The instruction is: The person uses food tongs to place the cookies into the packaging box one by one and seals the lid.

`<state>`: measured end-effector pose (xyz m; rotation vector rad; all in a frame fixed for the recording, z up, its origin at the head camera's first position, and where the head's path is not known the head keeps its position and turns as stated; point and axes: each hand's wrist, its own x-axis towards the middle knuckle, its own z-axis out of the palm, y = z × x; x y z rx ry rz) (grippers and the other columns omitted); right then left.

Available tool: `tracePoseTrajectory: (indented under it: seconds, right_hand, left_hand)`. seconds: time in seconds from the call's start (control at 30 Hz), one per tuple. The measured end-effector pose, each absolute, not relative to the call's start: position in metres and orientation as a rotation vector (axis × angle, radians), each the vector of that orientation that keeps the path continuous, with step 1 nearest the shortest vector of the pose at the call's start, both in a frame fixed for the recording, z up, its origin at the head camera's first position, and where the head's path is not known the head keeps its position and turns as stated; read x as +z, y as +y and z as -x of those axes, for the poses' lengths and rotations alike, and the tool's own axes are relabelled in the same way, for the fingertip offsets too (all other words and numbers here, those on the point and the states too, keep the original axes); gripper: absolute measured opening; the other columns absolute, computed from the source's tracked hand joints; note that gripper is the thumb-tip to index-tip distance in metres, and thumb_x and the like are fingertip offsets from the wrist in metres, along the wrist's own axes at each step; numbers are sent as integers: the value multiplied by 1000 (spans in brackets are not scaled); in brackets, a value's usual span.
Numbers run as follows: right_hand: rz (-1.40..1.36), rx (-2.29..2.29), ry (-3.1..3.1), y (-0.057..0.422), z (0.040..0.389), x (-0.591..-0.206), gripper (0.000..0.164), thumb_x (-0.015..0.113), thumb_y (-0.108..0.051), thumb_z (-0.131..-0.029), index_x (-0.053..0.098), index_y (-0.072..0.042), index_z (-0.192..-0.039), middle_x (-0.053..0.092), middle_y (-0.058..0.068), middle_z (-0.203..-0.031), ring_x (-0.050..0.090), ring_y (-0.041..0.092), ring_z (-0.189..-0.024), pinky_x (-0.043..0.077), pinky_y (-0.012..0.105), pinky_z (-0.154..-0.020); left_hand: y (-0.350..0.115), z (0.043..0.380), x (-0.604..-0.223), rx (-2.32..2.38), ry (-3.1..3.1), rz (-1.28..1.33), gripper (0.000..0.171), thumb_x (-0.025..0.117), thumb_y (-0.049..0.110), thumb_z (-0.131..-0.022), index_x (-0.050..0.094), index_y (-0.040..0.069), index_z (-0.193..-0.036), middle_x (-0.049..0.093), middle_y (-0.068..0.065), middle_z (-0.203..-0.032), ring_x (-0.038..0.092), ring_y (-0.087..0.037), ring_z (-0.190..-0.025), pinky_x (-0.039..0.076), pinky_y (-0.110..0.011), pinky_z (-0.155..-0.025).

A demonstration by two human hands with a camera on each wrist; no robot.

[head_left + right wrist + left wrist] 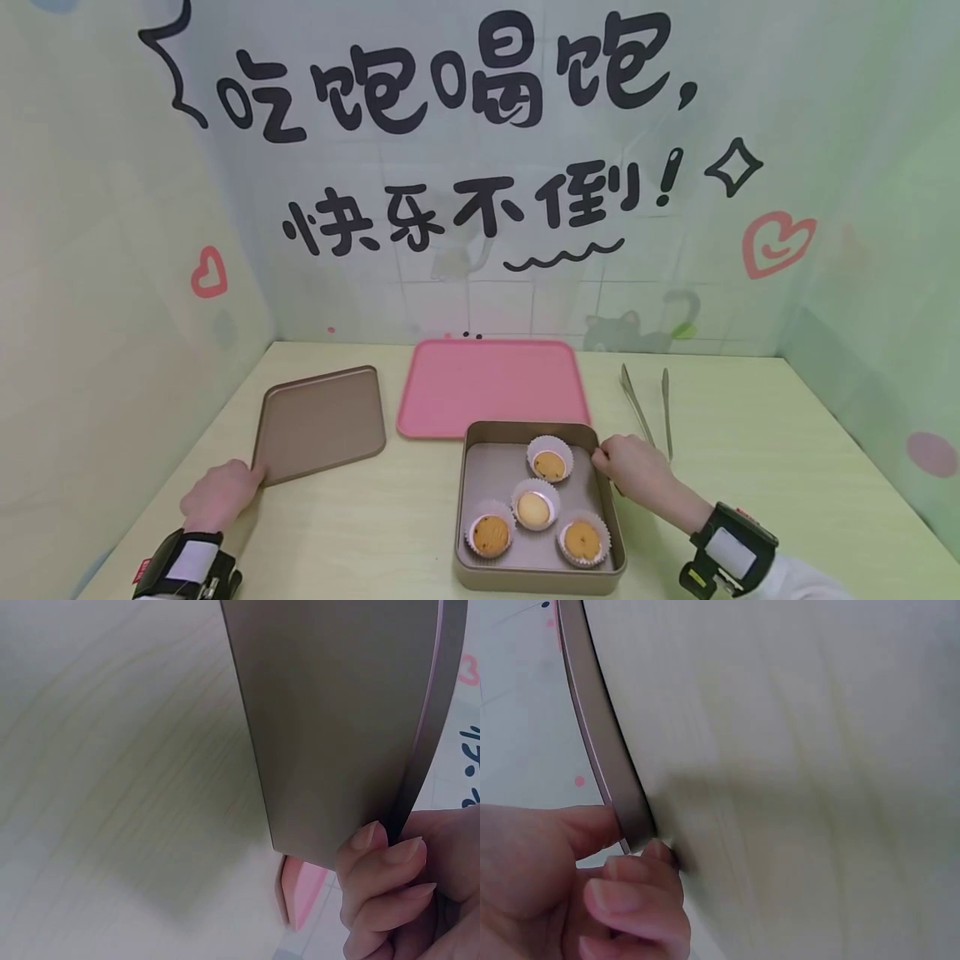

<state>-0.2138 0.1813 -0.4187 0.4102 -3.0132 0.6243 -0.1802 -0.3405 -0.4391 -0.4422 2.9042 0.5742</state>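
At the left of the head view, a shallow brown metal tray [322, 425] with a low rim lies turned at an angle. My left hand [221, 496] pinches its near left corner, thumb on top and fingertips curled beneath the rim in the left wrist view. A deep brown baking pan [536, 581] stands at the middle front, holding several round cookies [533, 508] in white paper cups. My right hand [637, 471] grips the pan's right wall near its far corner. In the right wrist view, the curled fingers [382, 900] lie against the wall's outer face.
A flat pink tray [491, 387] lies behind the pan, its near edge right by the pan's far wall. Two slim metal arms like tongs [666, 408] lie behind my right hand, partly hidden by it. A printed wall [480, 300] bounds the table at the back.
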Motion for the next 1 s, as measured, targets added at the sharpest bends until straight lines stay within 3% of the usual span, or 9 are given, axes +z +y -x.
tracePoseTrajectory:
  seconds: [0.13, 0.33, 0.5, 0.7, 1.0]
  right_hand:
    - [-407, 623, -3011, 181, 214, -418, 32, 53, -7, -86, 45, -11, -56, 41, -3, -47, 40, 10, -40, 28, 24, -43]
    - [-409, 616, -3010, 181, 214, -419, 32, 53, -7, -86, 44, -12, -56, 41, -3, -46, 40, 10, -40, 28, 25, -42]
    - [-414, 614, -3007, 181, 214, -420, 32, 53, -7, -87, 45, -12, -57, 41, -3, -47, 41, 10, -40, 28, 24, -42]
    - [-427, 607, -2993, 182, 215, -421, 32, 54, -7, -87, 45, -12, -57, 40, -3, -47, 40, 10, -41, 28, 24, -43]
    - [-435, 619, -2992, 182, 216, -423, 32, 54, -6, -87, 45, -12, -56, 40, -3, -47, 40, 9, -40, 28, 24, -43]
  left_hand:
    - [-340, 180, -439, 601, 2915, 437, 42, 39, 25, -97, 55, -13, -94, 57, -38, -94, 60, -46, -83, 44, -57, -65]
    - [-341, 178, -437, 687, 2930, 451, 34, 39, 23, -96, 51, -2, -75, 54, -15, -67, 54, -29, -66, 43, -46, -57]
    - [-343, 176, -437, 803, 2972, 462, 36, 37, 21, -94, 50, 4, -65, 49, -4, -57, 45, -20, -54, 35, -33, -50]
    - [-339, 177, -427, 883, 3099, 451, 39, 36, 16, -94, 58, 0, -66, 48, -3, -57, 38, -18, -49, 30, -31, -46]
    - [-301, 187, -407, 991, 3179, 397, 41, 34, 15, -96, 57, 0, -66, 46, -3, -56, 37, -17, -47, 30, -31, -45]
